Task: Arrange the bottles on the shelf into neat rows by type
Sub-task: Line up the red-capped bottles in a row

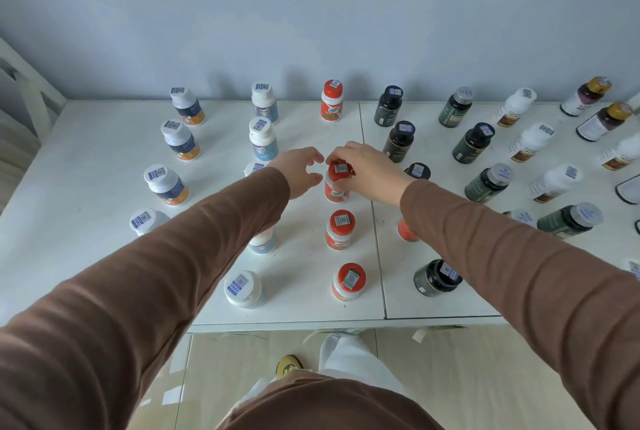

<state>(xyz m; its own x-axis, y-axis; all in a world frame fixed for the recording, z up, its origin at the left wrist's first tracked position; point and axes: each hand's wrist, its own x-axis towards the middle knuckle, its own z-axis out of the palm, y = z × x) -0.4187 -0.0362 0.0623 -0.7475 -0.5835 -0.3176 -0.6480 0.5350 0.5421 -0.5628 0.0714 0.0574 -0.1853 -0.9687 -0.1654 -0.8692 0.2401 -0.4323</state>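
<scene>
Most rows already stand sorted on the white shelf (pixel 104 152) — our right hand (pixel 363 170) grips an orange-capped white bottle (pixel 336 183), our left hand (pixel 298 170) loose beside it; one stray orange bottle (pixel 405 232) remains.

Plain room — white shelf (pixel 86 159), supplement bottles (pixel 263 138), tiled floor (pixel 467 377)

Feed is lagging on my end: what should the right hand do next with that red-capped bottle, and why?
Probably set it down upright and let go. The right hand grips the red-capped bottle by its cap, already in line with the red bottle at the back and the two nearer ones. The left hand hovers open beside it.
</scene>
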